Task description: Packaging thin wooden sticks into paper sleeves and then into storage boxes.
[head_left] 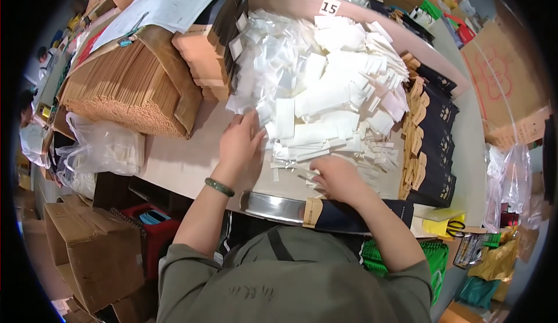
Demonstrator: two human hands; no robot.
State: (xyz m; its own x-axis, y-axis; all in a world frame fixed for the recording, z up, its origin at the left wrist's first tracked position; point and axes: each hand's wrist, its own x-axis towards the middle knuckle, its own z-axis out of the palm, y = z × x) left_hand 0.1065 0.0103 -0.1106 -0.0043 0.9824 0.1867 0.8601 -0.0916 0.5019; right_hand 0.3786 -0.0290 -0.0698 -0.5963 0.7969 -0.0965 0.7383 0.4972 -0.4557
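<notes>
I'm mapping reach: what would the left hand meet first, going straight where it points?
The left hand would probably meet the heap of clear plastic packets first; it may already touch the near edge; depth is unclear.

The person near me wears a loose olive-green cloth top [325, 285], filling six o'clock. Its short left sleeve [185, 265] sits at seven, the matching right sleeve [411, 277] between four and five. Small dark script-like lettering [250, 292] marks the cloth near six, and a slanting blackish band [280, 245] crosses it above; whether strap or sewn strip, I can't tell. A smooth, rounded green bangle [220, 187] circles the left wrist at eight. Both forearms are bare.
</notes>
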